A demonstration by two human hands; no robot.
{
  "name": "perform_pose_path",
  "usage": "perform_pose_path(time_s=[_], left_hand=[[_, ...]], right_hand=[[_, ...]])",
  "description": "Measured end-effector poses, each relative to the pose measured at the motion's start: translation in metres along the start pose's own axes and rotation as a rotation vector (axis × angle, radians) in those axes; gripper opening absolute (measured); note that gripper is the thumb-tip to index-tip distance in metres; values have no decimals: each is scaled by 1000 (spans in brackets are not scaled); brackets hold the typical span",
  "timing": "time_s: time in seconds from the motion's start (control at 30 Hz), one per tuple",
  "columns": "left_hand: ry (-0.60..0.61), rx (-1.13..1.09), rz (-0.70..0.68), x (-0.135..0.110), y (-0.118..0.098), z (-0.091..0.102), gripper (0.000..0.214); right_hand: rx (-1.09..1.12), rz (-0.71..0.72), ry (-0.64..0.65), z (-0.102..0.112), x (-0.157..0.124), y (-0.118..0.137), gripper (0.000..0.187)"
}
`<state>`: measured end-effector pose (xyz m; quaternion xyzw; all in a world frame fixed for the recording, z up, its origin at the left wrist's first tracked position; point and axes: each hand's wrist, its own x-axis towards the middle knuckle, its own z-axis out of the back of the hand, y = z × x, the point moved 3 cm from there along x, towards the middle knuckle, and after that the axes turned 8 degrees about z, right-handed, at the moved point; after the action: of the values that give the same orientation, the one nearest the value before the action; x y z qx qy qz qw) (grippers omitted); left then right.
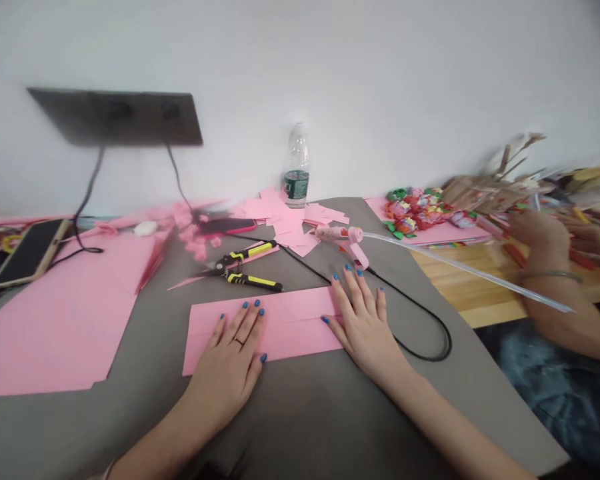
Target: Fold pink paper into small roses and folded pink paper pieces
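The left hand (pixel 225 370) and right hand (pixel 363 330) lie flat, fingers spread and grasping nothing, resting on the folded pink paper sheet (pixel 275 327) on the grey work mat (pixel 300 413), just below the yellow-handled shears (pixel 245 270).

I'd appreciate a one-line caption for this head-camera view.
Left hand and right hand rest on a pink paper strip on a grey mat.

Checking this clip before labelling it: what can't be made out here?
Head view:
pink paper sheet: partly hidden by the left hand and right hand
water bottle: label too small to read
co-worker's hand: blurred, what it holds unclear
dark panel: blurred, no detail
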<state>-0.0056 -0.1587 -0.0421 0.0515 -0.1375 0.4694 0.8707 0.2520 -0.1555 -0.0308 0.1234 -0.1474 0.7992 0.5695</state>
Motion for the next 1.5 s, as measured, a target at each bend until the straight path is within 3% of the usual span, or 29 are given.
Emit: perform_pose_path(time_s=[0.17, 0.3, 0.43, 0.5, 0.6, 0.73, 0.8, 0.9, 1.07, 1.23, 1.5], left_hand=[[74, -79, 11, 10, 8, 8, 49], [85, -135, 138, 24, 43, 22, 48], [97, -76, 146, 29, 69, 38, 52], [91, -17, 121, 29, 69, 49, 38], [93, 56, 66, 32, 57, 66, 12], [152, 113, -6, 38, 35, 78, 21], [215, 118, -51, 38, 28, 75, 24], [253, 105, -127, 29, 21, 62, 33], [60, 70, -149, -8, 18, 42, 35], [52, 47, -110, -39, 16, 30, 62], [40, 52, -60, -45, 8, 23, 73]], right_hand=[[179, 56, 5, 7, 13, 7, 50], [214, 103, -15, 14, 27, 5, 41], [190, 212, 11, 30, 35, 1, 25], [161, 257, 34, 41, 35, 3, 9], [153, 275, 84, 55, 35, 14, 18], [188, 317, 180, 59, 35, 37, 22], [192, 359, 186, 55, 31, 48, 21], [190, 431, 116, 45, 20, 63, 38], [178, 422, 104, 25, -9, 77, 50], [149, 408, 144, 19, -19, 83, 61], [290, 482, 214, 18, -14, 115, 66]])
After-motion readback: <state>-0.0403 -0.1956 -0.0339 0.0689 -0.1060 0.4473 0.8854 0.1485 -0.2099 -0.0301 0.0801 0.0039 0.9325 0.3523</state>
